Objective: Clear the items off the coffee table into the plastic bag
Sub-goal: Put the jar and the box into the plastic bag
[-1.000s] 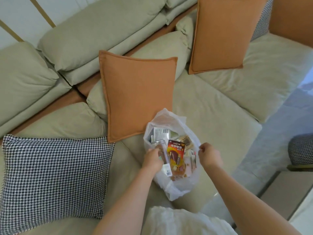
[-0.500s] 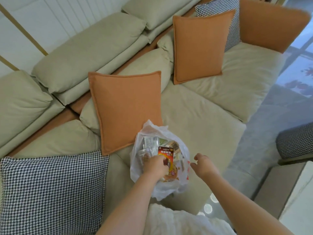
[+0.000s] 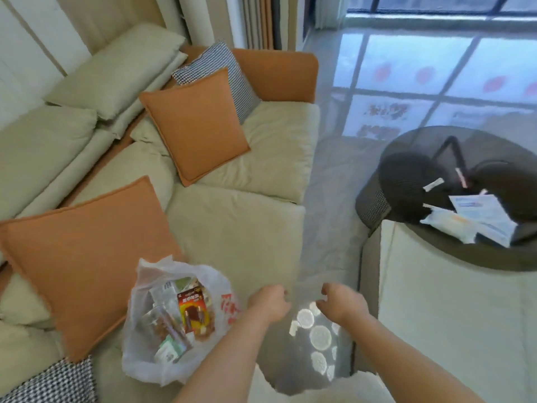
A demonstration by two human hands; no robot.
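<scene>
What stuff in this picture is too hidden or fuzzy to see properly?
- Head view: things deep in the plastic bag are hidden by the red packet and bag wall.
- Papers on the round table: print blurred, too small.
- Checked cushion: cut off by the bottom edge.
- Left hand, right hand: fingertips curled under, hidden.

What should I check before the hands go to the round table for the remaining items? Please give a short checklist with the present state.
1. Left hand empty: ok, it holds nothing.
2. Right hand empty: ok, fingers loosely curled, nothing in them.
3. Plastic bag mouth open: ok, the red battery pack shows inside.
4. Bag resting steadily on the sofa: cannot tell, neither hand holds it.
5. Items left on the dark round table: not ok, a white packet and papers lie there.
6. Table within reach: cannot tell.
</scene>
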